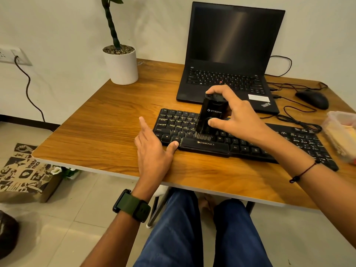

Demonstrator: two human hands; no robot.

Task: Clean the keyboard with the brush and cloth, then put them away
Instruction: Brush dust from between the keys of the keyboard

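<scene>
Head view. One keyboard, marked ZEBRONICS, lies along the table's near edge, right of centre; the table's left half offers open room. One brush, black, lettered STRIFF, stands upright on the keys with bristles down. Right hand grasps it, fingers on top and thumb on its side. Left hand lies released, thumb touching the keyboard's front-left corner. One ThinkPad laptop, one mouse, one potted plant occupy the far edge.

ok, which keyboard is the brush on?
The separate black keyboard in front, bristles of the brush on its keys; the laptop keyboard behind is untouched.
</scene>
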